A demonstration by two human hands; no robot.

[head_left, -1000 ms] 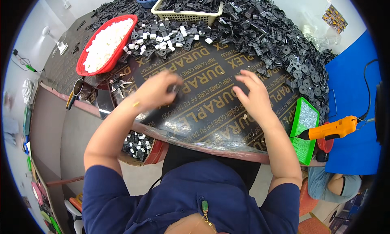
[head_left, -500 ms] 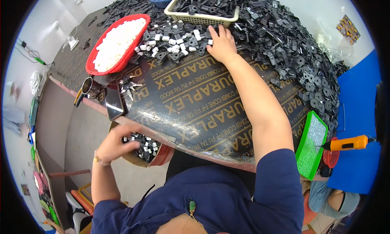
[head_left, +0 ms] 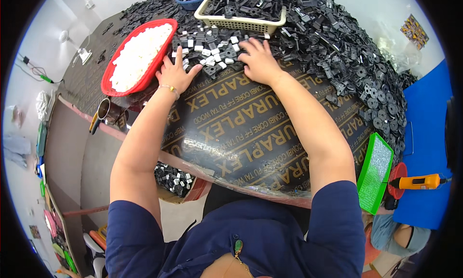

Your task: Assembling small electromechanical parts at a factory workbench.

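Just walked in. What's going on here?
A person is at a dark table, both arms stretched over a cluster of black and white parts. The left hand is spread at its near left edge, beside a red basket of white pieces. The right hand is at its right end; whether those fingers grip a part isn't clear. A cream basket of black parts sits behind. More black and white parts fill a box below the table edge.

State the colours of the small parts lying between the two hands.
The parts are black and white; the head view shows them best.
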